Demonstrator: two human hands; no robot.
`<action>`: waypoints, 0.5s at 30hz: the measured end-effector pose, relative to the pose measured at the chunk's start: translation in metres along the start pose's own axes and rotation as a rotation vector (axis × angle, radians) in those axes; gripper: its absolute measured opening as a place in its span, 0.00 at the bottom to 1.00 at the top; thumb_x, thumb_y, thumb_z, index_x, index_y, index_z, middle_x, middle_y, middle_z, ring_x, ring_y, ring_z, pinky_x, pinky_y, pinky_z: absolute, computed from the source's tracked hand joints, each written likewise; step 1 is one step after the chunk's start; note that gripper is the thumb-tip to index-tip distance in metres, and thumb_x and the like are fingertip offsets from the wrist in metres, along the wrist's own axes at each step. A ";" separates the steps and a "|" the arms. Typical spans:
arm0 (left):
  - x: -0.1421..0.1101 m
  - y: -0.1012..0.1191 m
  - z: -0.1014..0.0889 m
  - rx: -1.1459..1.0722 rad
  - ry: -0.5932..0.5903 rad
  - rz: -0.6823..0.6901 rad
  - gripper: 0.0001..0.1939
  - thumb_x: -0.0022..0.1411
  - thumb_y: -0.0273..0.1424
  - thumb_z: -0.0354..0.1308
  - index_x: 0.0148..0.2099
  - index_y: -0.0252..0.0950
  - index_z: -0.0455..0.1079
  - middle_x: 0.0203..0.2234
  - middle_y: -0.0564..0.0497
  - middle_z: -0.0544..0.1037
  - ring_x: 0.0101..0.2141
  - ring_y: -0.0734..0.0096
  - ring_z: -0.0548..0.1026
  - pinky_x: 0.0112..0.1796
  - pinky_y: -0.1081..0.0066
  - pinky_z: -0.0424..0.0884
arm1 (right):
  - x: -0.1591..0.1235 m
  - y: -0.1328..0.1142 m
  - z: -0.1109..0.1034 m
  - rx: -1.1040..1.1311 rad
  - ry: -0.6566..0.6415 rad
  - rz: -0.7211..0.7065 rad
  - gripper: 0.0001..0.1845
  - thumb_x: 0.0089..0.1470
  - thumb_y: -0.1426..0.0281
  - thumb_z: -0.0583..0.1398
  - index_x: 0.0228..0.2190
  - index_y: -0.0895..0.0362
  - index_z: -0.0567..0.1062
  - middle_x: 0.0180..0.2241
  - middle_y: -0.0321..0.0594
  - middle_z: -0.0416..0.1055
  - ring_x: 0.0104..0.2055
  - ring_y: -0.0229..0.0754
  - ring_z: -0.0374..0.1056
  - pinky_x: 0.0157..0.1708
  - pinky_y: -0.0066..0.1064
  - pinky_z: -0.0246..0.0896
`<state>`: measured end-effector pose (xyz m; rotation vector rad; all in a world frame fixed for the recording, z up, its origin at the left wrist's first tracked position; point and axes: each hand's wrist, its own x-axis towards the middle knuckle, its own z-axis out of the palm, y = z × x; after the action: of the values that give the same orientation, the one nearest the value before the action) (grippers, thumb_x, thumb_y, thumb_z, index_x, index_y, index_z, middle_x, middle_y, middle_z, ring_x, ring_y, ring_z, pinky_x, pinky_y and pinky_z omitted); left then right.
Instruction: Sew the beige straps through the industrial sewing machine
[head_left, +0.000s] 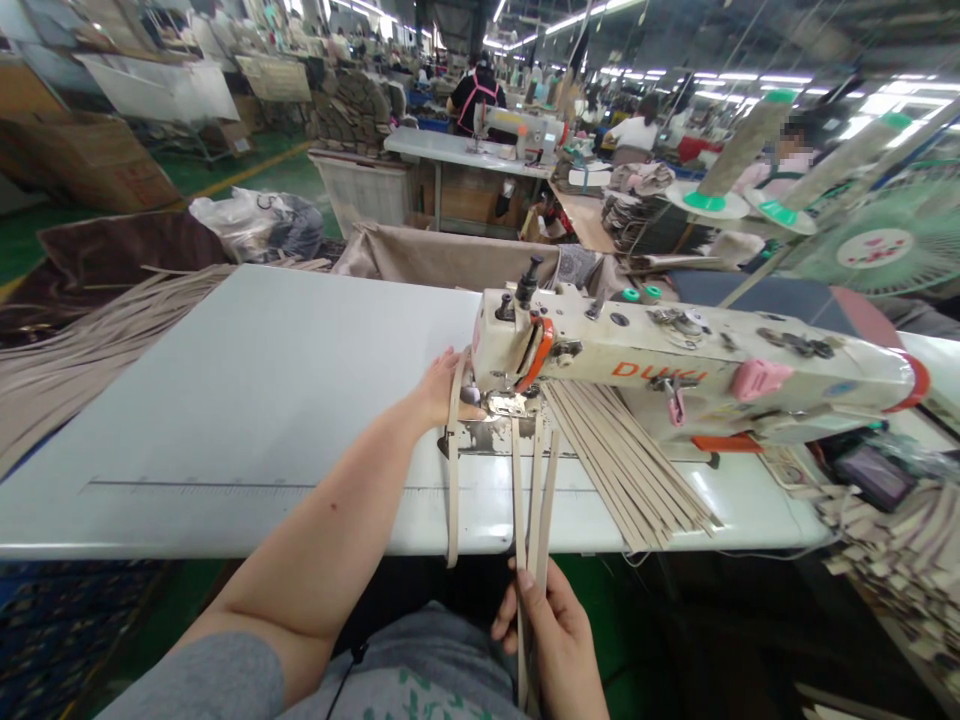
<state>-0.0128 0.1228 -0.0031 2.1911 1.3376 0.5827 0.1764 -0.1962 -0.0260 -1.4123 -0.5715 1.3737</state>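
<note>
A cream sewing machine [675,375] stands on a white table [247,400]. My left hand [442,388] reaches to the presser foot [504,405], fingers closed on a beige strap [453,470] that loops down over the table's front edge. My right hand [551,625] is below the table edge, its thumb and fingers pinching several beige strips [532,500] that run up to the needle plate.
A fan of beige strips [630,460] lies under the machine arm. More strips [90,340] pile at the left, stacked pieces [900,550] at the right. A fabric bin [450,258] sits behind the table. Other people work at machines [517,128] farther back. A fan [885,240] stands at right.
</note>
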 end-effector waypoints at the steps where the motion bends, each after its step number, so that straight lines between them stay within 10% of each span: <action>1: -0.001 0.001 -0.001 -0.002 -0.008 0.009 0.54 0.45 0.44 0.83 0.72 0.37 0.73 0.71 0.39 0.73 0.74 0.27 0.64 0.75 0.39 0.61 | 0.000 0.000 0.000 0.000 -0.001 -0.004 0.31 0.59 0.40 0.73 0.43 0.56 0.82 0.21 0.34 0.78 0.19 0.37 0.70 0.19 0.24 0.61; 15: 0.013 0.002 0.010 -0.118 0.059 0.030 0.20 0.67 0.29 0.61 0.59 0.38 0.83 0.62 0.43 0.84 0.69 0.41 0.74 0.75 0.45 0.65 | -0.004 0.002 0.007 0.022 -0.072 0.024 0.31 0.59 0.42 0.74 0.45 0.55 0.80 0.18 0.31 0.75 0.16 0.36 0.68 0.15 0.22 0.55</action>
<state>0.0002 0.1318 -0.0084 2.1166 1.2681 0.7249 0.1685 -0.1978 -0.0245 -1.3606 -0.5858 1.4504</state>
